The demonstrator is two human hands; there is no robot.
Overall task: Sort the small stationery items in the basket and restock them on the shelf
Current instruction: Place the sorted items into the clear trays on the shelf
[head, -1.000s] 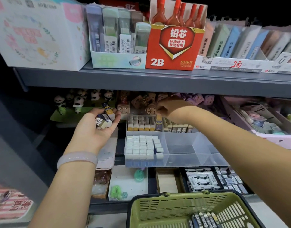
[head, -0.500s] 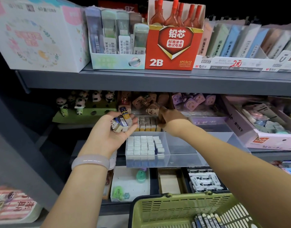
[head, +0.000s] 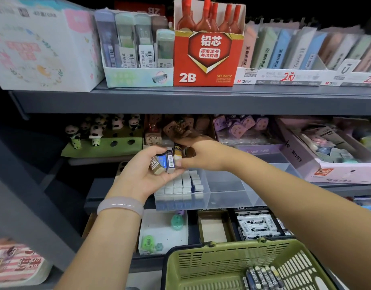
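A person's two bare arms reach toward a stationery shelf, seen from above the hands. The left hand (head: pixel 144 170), palm up with a pale bangle (head: pixel 120 206) on the wrist, has its fingers curled round a small bunch of erasers (head: pixel 164 161) in printed sleeves, one marked 2B. The right hand (head: pixel 198 153) meets it from the right, thumb and fingers pinching the rightmost eraser of the bunch. Both hands sit just above a clear tray (head: pixel 226 191) on the middle shelf; its left compartment holds rows of small white erasers (head: pixel 181 183), and the compartment beside it looks bare. Behind the hands stand panda figures (head: pixel 96 130) on a green stand, and brown and purple novelty items, dim and blurred. On the upper shelf (head: pixel 201 97) stands a red 2B lead box (head: pixel 207 57), with boxed lead tubes (head: pixel 136 42) to its left and pastel packs (head: pixel 302 47) to its right. At the bottom edge, below the right arm, a green basket (head: pixel 218 266) holds more sleeved erasers (head: pixel 262 278) lying side by side
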